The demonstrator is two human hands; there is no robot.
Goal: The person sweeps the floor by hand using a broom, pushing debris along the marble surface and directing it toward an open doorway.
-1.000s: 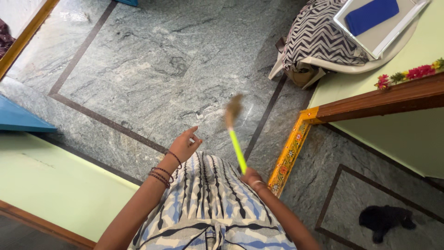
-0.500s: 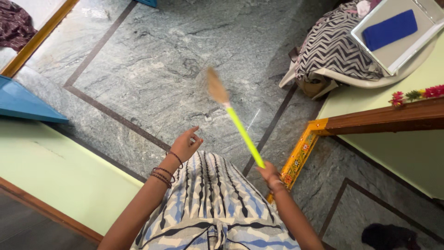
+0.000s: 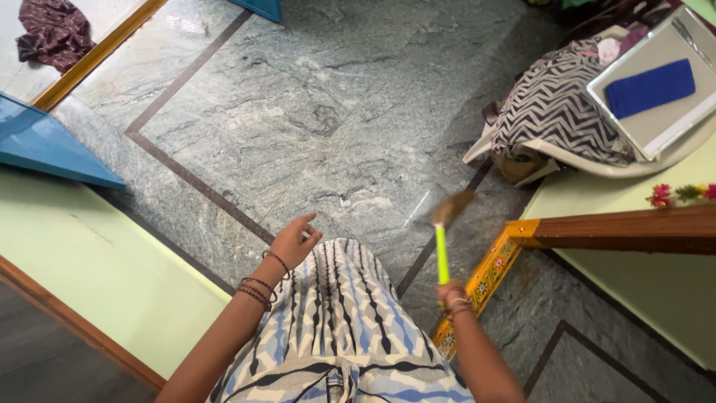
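Right hand (image 3: 450,293) is closing around the lower end of a broom (image 3: 443,240) with a bright green handle; the handle is rising almost straight from the fist, and the brown bristle head, blurred, is hanging over the grey-green stone floor (image 3: 313,112) just beside a dark inlaid border strip (image 3: 195,183). Left hand (image 3: 294,242) is holding nothing: fingers are loosely spread and lifted above the striped blue-and-white garment (image 3: 344,321), with dark bangles (image 3: 258,289) sitting on the wrist.

Just right of the broom hand, a painted yellow door-frame post (image 3: 481,285) is meeting a brown wooden beam (image 3: 626,230) topped with red flowers (image 3: 659,195). Beyond it, a white plastic chair (image 3: 589,158) is carrying a zigzag-patterned cushion (image 3: 552,112) and a pale tray (image 3: 675,128) with a blue cloth (image 3: 649,88). A blue door panel (image 3: 45,145) is lying at far left, a dark crumpled cloth (image 3: 54,33) beyond it.

Judged from the grip, sweeping well here calls for keeping the bristles low and flat to the stone, stroking in one direction, and steering clear of the post and the chair legs.
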